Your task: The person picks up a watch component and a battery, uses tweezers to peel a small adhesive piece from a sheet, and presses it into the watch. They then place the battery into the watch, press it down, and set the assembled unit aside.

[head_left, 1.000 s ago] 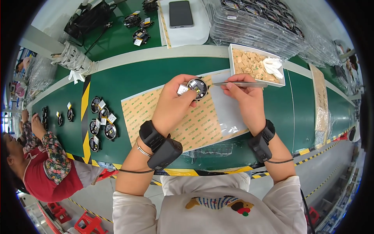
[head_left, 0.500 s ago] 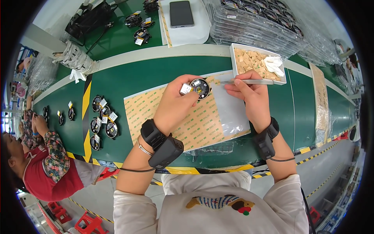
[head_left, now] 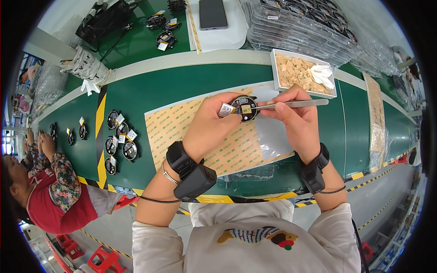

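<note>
My left hand (head_left: 207,123) is closed around the edge of a round black electronic housing (head_left: 248,101) with a circuit board inside. A white label-like tab (head_left: 226,109) sticks out beside the thumb. My right hand (head_left: 298,116) pinches a pair of metal tweezers (head_left: 304,103), whose tip reaches into the housing. At that tip, a small tan adhesive square (head_left: 246,109) lies against the board; whether the tweezers still grip it cannot be made out. Beneath both hands is a tan printed adhesive sheet (head_left: 191,136), its right part a bare greyish backing (head_left: 275,132).
Several similar housings (head_left: 129,149) lie in a group to the left. A white box (head_left: 277,77) of tan scraps and a crumpled white cloth stands behind my right hand. Clear plastic trays (head_left: 300,34) are stacked at the back, near a phone (head_left: 213,14). Another person (head_left: 54,195) sits at left.
The tweezers have moved left, bringing their tip from above the sheet into the housing. A tan square now shows on the board. My left hand has shifted slightly right with the housing.
</note>
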Demonstrator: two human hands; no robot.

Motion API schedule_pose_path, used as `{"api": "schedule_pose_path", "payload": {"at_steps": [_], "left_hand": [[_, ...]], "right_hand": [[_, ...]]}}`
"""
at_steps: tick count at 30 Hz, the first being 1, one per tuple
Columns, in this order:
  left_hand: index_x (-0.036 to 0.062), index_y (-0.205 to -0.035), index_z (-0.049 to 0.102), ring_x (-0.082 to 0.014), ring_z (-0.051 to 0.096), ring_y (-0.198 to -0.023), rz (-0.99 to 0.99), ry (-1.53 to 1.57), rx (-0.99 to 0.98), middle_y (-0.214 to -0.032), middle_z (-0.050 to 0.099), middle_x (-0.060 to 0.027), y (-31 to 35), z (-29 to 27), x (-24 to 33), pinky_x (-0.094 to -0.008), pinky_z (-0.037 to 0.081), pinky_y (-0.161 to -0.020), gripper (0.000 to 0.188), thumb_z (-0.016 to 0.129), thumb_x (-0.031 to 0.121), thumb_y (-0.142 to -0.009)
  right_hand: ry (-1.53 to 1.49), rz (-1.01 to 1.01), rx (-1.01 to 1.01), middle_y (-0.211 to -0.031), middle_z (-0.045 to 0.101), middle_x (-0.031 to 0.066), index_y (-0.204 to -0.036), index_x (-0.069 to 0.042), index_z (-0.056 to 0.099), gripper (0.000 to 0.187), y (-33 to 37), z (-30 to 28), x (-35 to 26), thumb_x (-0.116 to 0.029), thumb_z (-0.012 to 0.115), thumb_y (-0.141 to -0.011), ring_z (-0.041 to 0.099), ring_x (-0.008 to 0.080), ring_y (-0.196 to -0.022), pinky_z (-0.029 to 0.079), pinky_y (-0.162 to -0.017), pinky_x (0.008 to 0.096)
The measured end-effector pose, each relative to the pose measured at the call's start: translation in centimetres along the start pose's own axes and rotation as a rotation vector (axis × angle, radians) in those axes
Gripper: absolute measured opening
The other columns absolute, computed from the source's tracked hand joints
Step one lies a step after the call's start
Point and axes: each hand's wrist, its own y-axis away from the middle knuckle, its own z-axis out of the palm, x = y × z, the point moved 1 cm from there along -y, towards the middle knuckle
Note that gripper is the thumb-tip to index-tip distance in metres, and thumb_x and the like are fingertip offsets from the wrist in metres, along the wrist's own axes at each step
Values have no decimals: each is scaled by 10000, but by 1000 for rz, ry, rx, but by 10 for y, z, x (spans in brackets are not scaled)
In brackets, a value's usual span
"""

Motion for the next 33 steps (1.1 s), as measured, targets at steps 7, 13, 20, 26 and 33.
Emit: {"api": "schedule_pose_path", "payload": {"at_steps": [7,13,20,26,33], "left_hand": [[-31,-1003,602,-58,547,-707,-25,-26,106,-850,613,-16,2,10,2,-208,449,-622,200,578,21,-812],[-29,-961,598,-54,525,-667,80,-28,164,-825,605,-5,-2,9,-11,-205,434,-597,153,592,37,-822],[-18,-989,590,-51,517,-675,108,62,176,-833,590,0,0,14,-8,-200,426,-598,194,545,-10,-801],[5,-1052,561,-47,512,-694,3,132,75,-854,576,-5,0,8,-2,-186,420,-604,253,507,-11,-805],[33,-1107,471,-88,575,-721,-99,234,76,-925,599,-53,-1,10,2,-196,463,-613,252,477,13,-855]], "right_hand": [[102,-50,17,-934,588,121,-938,0,488,74,5,5,0,-11,532,-880,623,245,-951,533,-827,341],[390,-308,-31,-959,586,106,-930,20,531,94,15,15,2,38,563,-843,598,166,-915,500,-798,286],[605,-369,-28,-1016,548,144,-947,21,497,111,16,19,1,64,529,-850,602,226,-959,509,-857,339],[162,-157,-16,-968,581,146,-953,16,498,92,5,9,2,31,524,-866,617,259,-961,516,-849,342],[-6,-126,153,-878,595,99,-942,4,514,72,-5,-12,-15,-11,531,-874,622,234,-923,519,-786,314]]}}
